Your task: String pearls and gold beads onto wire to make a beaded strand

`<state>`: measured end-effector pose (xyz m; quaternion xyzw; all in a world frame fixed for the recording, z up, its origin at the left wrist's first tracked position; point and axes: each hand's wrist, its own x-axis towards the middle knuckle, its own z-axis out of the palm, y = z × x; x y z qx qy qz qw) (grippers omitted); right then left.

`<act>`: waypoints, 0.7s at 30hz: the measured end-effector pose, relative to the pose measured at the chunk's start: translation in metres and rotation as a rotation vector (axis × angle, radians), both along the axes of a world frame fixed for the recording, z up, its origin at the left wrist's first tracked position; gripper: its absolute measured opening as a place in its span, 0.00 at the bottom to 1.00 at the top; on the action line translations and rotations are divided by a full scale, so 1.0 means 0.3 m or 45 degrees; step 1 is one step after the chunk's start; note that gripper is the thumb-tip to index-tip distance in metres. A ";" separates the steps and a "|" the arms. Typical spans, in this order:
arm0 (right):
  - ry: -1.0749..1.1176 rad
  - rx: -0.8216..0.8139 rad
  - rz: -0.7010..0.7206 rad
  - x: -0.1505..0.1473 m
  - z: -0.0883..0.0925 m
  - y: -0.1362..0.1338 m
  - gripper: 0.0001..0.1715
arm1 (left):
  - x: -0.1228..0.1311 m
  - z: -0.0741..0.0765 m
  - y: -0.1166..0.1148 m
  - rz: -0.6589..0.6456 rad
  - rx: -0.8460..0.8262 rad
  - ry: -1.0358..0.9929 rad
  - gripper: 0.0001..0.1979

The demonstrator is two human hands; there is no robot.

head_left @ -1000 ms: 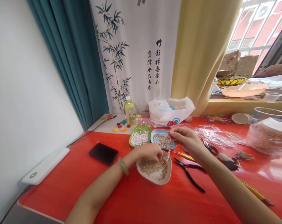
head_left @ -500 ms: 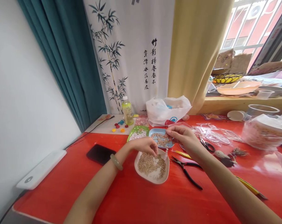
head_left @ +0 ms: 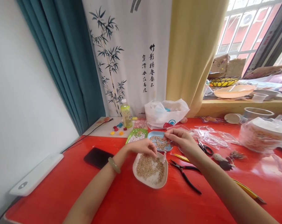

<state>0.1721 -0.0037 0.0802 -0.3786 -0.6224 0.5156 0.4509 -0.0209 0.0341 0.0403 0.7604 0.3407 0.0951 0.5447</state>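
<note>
My left hand (head_left: 144, 147), a green bangle on its wrist, hovers over a white dish (head_left: 141, 182) full of small gold beads, fingertips pinched together just above the beads. My right hand (head_left: 181, 140) is raised a little higher to the right, fingers pinched on the top of a short strand of white beads (head_left: 164, 156) that hangs down toward the dish. Behind the dish stand a blue dish (head_left: 151, 135) of gold beads and a green dish (head_left: 136, 136) of white pearls.
Black pliers (head_left: 186, 177) and yellow-handled tools lie right of the dish, scissors (head_left: 205, 148) further back. A black phone (head_left: 97, 157) lies left, a bottle (head_left: 126, 114) and a white plastic bag (head_left: 165, 113) at the back, clear bags and containers at right on the red table (head_left: 155, 202).
The camera has tilted slightly; both hands stay over the dishes. My left hand's fingertips have lifted a little off the gold beads, closer to the hanging strand.
</note>
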 end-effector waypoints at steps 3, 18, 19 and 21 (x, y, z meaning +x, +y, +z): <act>0.010 0.001 0.011 -0.003 -0.004 -0.003 0.12 | 0.003 0.023 -0.011 0.162 -0.045 -0.289 0.11; -0.161 0.028 0.034 -0.059 0.002 -0.046 0.08 | 0.031 0.072 -0.041 0.509 -0.299 -0.973 0.14; -0.175 0.028 0.035 -0.060 0.003 -0.049 0.08 | 0.032 0.073 -0.042 0.522 -0.300 -0.969 0.15; -0.202 0.020 0.037 -0.063 0.004 -0.053 0.08 | 0.034 0.072 -0.042 0.533 -0.298 -0.959 0.15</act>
